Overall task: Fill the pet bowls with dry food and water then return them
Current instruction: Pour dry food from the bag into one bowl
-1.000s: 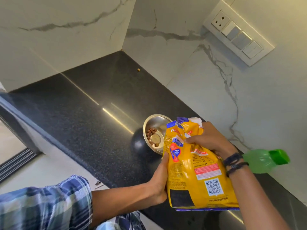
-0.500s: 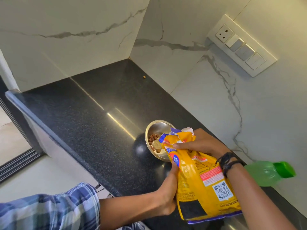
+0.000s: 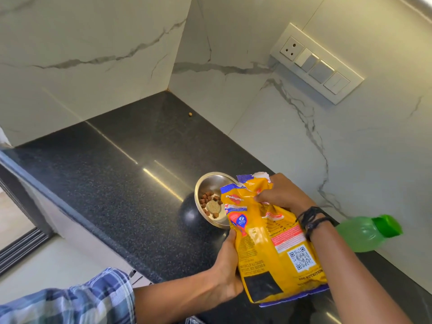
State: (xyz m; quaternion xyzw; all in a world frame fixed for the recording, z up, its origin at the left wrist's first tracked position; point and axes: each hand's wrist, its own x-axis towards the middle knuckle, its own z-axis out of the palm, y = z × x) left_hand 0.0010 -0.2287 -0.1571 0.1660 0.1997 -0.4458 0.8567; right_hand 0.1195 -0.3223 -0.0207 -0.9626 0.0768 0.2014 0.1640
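From the head view, our left hand grips the lower edge of the yellow food bag, and our right hand pinches its torn top, tipped over the steel bowl just beyond our fingers. Only a few kibble pieces lie inside, so we judge the filling barely begun. The green water bottle lies capped behind our right wrist; water and returning remain.
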